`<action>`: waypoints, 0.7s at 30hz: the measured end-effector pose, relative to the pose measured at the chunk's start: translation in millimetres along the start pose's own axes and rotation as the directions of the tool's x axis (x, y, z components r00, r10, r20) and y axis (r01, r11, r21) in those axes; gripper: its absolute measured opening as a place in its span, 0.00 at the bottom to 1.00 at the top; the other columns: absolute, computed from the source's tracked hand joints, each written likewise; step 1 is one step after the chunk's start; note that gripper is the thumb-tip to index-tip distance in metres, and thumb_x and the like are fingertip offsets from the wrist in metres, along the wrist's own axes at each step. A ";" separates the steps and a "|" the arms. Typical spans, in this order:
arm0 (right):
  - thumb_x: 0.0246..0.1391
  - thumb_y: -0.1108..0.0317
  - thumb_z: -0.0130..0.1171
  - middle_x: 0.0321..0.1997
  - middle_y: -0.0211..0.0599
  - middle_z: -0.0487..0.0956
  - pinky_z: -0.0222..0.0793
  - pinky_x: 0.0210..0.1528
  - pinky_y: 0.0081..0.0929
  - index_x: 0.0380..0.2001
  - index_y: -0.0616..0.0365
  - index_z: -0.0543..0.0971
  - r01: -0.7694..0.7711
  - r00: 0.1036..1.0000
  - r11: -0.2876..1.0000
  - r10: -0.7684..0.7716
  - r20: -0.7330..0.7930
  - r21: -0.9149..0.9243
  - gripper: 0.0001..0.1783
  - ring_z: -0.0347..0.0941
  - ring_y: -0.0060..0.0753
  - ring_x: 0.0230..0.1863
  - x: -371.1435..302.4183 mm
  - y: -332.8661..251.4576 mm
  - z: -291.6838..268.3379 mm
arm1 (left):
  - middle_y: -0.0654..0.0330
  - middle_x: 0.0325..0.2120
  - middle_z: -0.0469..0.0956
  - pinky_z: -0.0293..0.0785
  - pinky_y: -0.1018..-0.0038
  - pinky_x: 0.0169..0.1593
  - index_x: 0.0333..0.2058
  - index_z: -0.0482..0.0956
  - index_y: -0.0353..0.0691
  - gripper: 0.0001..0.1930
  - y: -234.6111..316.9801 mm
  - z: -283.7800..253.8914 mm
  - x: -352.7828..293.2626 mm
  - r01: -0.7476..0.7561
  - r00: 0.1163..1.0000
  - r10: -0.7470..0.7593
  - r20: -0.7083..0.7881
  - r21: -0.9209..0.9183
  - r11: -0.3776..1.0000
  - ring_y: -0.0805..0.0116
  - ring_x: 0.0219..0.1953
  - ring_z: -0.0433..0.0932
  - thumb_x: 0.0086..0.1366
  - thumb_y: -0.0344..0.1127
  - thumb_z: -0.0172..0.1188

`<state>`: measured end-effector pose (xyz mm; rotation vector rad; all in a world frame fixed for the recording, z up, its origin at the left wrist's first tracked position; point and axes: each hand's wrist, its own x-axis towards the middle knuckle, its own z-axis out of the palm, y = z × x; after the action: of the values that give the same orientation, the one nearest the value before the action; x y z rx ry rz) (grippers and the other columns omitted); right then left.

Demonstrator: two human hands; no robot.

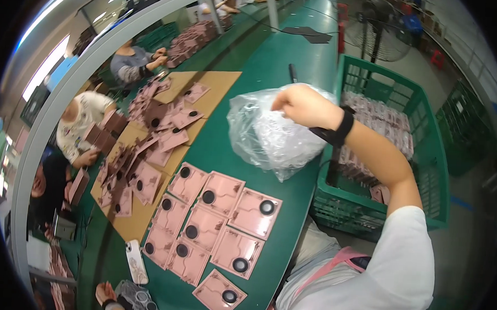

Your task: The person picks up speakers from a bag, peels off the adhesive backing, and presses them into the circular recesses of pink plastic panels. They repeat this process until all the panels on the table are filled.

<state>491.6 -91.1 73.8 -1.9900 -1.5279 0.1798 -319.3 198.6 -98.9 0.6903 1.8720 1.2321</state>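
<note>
My right hand (305,106) reaches over a large clear plastic bag (244,119) with whitish contents. Its fingers are pinched together at the bag's film, and a black band circles the wrist. At the lower left edge, my left hand (105,294) shows only in part, fingers curled, beside a small clear bag of grey rings (142,298). Whatever it holds is hidden. Between the hands, several pink square cards (220,191) lie in rows, each with a dark round piece. One pink card (220,293) sits apart at the near end, its disc ringed in silver.
Brown cardboard (218,93) carries a pile of pink cards (161,129). A white phone (137,262) lies beside the rows. To the right stands a green crate (387,213) of wrapped pink packs, with a fan (376,30) behind. Co-workers sit across the green table (297,52); a grey metal frame (29,162) arches at left.
</note>
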 end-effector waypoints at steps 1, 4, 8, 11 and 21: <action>0.43 0.82 0.46 0.29 0.44 0.81 0.74 0.36 0.29 0.35 0.66 0.80 -0.018 0.999 1.000 0.017 0.038 0.019 0.17 0.79 0.33 0.30 -0.7 0.8 4.7 | 0.59 0.34 0.79 0.73 0.81 0.28 0.39 0.75 0.37 0.15 -7.0 2.1 4.4 -0.046 0.998 0.048 0.029 -0.086 0.995 0.70 0.34 0.79 0.62 0.42 0.54; 0.45 0.78 0.51 0.30 0.48 0.81 0.74 0.36 0.32 0.33 0.64 0.81 0.162 0.986 0.985 -0.160 0.049 -0.053 0.12 0.79 0.39 0.30 0.9 8.1 28.2 | 0.56 0.31 0.77 0.77 0.79 0.33 0.34 0.75 0.34 0.09 -10.2 -80.1 25.4 -0.585 0.805 0.558 0.203 0.113 0.803 0.66 0.35 0.78 0.59 0.34 0.55; 0.44 0.80 0.50 0.27 0.52 0.80 0.74 0.34 0.32 0.30 0.66 0.81 0.069 0.998 0.989 -0.067 0.021 -0.131 0.11 0.79 0.43 0.30 -10.7 12.8 27.6 | 0.57 0.28 0.82 0.72 0.76 0.24 0.33 0.77 0.40 0.08 -15.9 30.1 -33.2 0.016 0.992 0.002 0.124 -0.151 0.988 0.69 0.27 0.80 0.58 0.37 0.58; 0.50 0.79 0.48 0.26 0.39 0.79 0.68 0.26 0.20 0.32 0.65 0.79 -0.051 0.998 0.991 0.044 0.054 0.125 0.10 0.77 0.25 0.27 -18.9 -25.5 10.8 | 0.60 0.28 0.82 0.68 0.79 0.22 0.32 0.77 0.42 0.08 11.5 6.3 -72.3 -0.001 1.000 0.003 0.022 -0.112 0.994 0.73 0.25 0.79 0.60 0.38 0.57; 0.56 0.74 0.48 0.30 0.34 0.81 0.60 0.23 0.13 0.33 0.64 0.78 -0.124 0.960 0.813 -0.048 0.277 0.569 0.09 0.72 0.17 0.23 -56.0 -76.0 31.9 | 0.56 0.23 0.82 0.77 0.71 0.28 0.23 0.79 0.32 0.08 23.9 3.1 -71.8 -0.144 0.899 0.058 -0.434 -0.167 0.975 0.67 0.23 0.81 0.55 0.30 0.53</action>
<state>396.0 -119.1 75.2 -1.5345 -1.3724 0.8763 -276.5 153.6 -55.5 0.4366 2.0403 1.7210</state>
